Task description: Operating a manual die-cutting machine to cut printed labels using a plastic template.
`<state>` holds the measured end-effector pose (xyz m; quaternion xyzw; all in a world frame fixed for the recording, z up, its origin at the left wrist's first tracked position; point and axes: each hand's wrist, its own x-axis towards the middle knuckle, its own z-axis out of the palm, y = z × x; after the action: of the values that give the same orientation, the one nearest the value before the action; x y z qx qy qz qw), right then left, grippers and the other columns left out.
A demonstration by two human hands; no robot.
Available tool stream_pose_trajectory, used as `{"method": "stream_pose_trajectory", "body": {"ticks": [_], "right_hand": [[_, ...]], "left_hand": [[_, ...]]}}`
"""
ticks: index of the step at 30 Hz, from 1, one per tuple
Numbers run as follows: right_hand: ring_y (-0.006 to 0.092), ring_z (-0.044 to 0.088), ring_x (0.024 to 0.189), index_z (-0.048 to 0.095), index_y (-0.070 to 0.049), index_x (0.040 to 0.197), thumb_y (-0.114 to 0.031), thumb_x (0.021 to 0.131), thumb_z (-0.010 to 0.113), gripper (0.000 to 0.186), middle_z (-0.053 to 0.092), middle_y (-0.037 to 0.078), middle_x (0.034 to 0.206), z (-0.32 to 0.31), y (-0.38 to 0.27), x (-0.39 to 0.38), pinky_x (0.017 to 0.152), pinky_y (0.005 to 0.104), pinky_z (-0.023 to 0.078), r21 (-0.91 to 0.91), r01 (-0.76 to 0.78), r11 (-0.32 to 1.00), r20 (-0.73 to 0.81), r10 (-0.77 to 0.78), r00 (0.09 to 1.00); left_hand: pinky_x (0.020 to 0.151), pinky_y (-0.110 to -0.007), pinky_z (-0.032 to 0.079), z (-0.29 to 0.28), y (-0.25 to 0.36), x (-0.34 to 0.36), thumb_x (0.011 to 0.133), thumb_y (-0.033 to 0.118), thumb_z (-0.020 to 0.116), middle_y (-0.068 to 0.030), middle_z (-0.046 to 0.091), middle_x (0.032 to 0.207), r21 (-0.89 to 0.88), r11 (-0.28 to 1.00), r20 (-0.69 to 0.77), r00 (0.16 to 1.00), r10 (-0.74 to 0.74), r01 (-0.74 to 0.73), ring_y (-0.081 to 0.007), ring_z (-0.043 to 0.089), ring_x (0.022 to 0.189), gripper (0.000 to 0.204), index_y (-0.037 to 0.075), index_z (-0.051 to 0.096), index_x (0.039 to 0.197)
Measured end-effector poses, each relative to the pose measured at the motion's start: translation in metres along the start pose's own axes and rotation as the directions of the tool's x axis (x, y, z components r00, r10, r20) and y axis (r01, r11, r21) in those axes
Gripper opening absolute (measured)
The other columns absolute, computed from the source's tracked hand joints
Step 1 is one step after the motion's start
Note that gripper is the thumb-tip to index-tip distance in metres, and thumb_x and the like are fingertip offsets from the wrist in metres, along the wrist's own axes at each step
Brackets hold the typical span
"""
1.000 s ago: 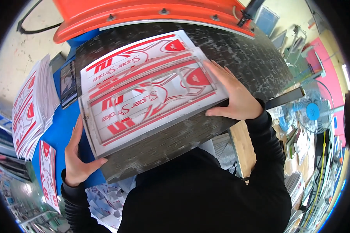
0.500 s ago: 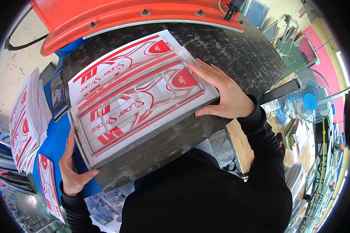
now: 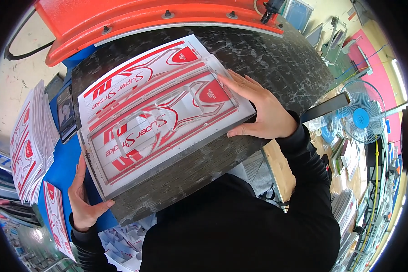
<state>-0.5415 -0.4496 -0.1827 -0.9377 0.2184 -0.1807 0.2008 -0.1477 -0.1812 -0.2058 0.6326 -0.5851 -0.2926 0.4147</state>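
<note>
A clear plastic cutting die (image 3: 167,124), a thick plate with raised outlines, lies over a white sheet printed in red (image 3: 140,72). The sheet's far part shows beyond the plate, and its design is visible through it. My left hand (image 3: 85,204) grips the plate's left end, thumb at the near corner and fingers along the edge. Around the right end is my right hand (image 3: 263,109), its fingers on the top edge and its thumb at the near side. Both rest over a dark, scuffed board (image 3: 167,190).
A red machine beam (image 3: 167,16) with bolts crosses behind the board. At left stand a stack of printed sheets (image 3: 31,140), a phone (image 3: 66,113) and a narrow printed strip (image 3: 56,217) on a blue surface. Paper scraps (image 3: 122,242) lie below; a blue fan (image 3: 361,115) stands right.
</note>
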Motion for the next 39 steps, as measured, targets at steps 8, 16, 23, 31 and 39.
{"method": "stream_pose_trajectory", "body": {"ticks": [8, 16, 23, 31, 39], "right_hand": [[0.0401, 0.028, 0.146, 0.032, -0.015, 0.155, -0.046, 0.070, 0.086, 0.105, 0.034, 0.023, 0.155, 0.001, 0.001, 0.000, 0.118, 0.0585, 0.020, -0.008, 0.002, 1.000, 0.004, -0.002, 1.000], [0.0396, 0.029, 0.146, 0.032, -0.015, 0.155, -0.045, 0.070, 0.087, 0.105, 0.034, 0.023, 0.155, 0.000, 0.000, 0.000, 0.117, 0.0592, 0.021, -0.006, -0.002, 1.000, -0.002, 0.002, 1.000], [0.0370, 0.034, 0.144, 0.039, -0.012, 0.151, -0.041, 0.065, 0.089, 0.104, 0.040, 0.021, 0.152, -0.002, -0.005, 0.007, 0.118, 0.0513, 0.023, 0.026, 0.006, 1.000, 0.009, -0.006, 1.000], [0.0368, 0.036, 0.144, 0.042, -0.008, 0.149, -0.031, 0.059, 0.090, 0.105, 0.046, 0.018, 0.150, -0.004, -0.009, 0.004, 0.117, 0.0515, 0.025, 0.033, -0.044, 0.998, 0.014, 0.044, 0.999], [0.0364, 0.036, 0.144, 0.040, -0.005, 0.149, -0.030, 0.055, 0.090, 0.109, 0.046, 0.017, 0.151, -0.001, -0.009, 0.006, 0.118, 0.0495, 0.024, 0.062, -0.048, 0.997, 0.008, 0.048, 0.999]], "left_hand": [[0.120, -0.043, 0.015, 0.001, 0.002, 0.000, 0.061, 0.035, 0.091, -0.0251, 0.037, 0.154, -0.031, 0.999, -0.006, 1.000, -0.008, 0.008, -0.0330, 0.035, 0.144, 0.117, -0.006, 0.029, 0.151], [0.120, -0.044, 0.015, 0.000, -0.003, 0.001, 0.060, 0.036, 0.091, -0.0246, 0.036, 0.155, 0.006, 1.000, -0.012, 0.999, 0.030, -0.030, -0.0342, 0.032, 0.145, 0.116, -0.003, 0.031, 0.152], [0.120, -0.047, 0.010, -0.006, -0.001, -0.004, 0.058, 0.029, 0.091, -0.0237, 0.036, 0.156, 0.040, 0.998, 0.004, 0.999, 0.044, -0.044, -0.0348, 0.031, 0.146, 0.116, -0.003, 0.031, 0.152], [0.120, -0.053, 0.010, -0.003, 0.007, 0.001, 0.057, 0.020, 0.094, -0.0165, 0.034, 0.159, 0.157, 0.985, 0.044, 0.996, 0.071, -0.077, -0.0324, 0.025, 0.150, 0.116, 0.005, 0.032, 0.154], [0.119, -0.056, 0.010, -0.003, 0.008, -0.003, 0.057, 0.022, 0.094, -0.0148, 0.033, 0.159, 0.173, 0.982, 0.023, 0.998, 0.066, -0.069, -0.0315, 0.025, 0.150, 0.116, 0.008, 0.032, 0.154]]}}
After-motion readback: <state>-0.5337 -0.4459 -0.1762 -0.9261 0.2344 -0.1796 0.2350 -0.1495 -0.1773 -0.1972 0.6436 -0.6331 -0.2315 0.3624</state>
